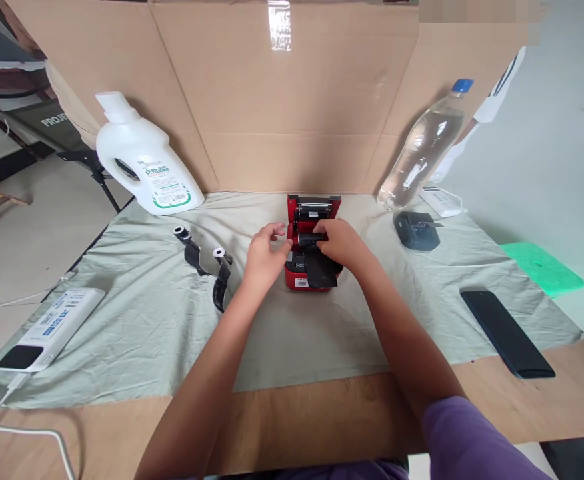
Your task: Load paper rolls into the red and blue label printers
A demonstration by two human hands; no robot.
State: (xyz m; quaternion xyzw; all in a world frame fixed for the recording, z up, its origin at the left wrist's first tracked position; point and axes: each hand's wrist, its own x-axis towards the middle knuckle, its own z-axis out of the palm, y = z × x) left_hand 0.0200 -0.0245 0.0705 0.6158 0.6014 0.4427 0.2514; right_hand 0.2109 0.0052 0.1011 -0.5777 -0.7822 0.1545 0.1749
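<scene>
In the middle of the cloth stands a small red and black printer [299,280], its lid raised toward the back. My right hand [343,241] has its fingers closed on the right end of a black ribbon roll [308,238] inside the printer. A loose strip of black ribbon [321,272] hangs from that roll over the printer's front. At the printer's left side, my left hand [267,253] is open, thumb and fingers apart, the thumb close to or touching the casing. Left of this hand lie two more ribbon rolls [182,233] [219,253] with white cores and unwound black tails.
A white detergent bottle [145,160] and a clear water bottle [425,150] lean against the cardboard [292,100]. A dark grey device [417,231] and black phone [507,333] lie right. A white power bank [55,327] with a cable lies left.
</scene>
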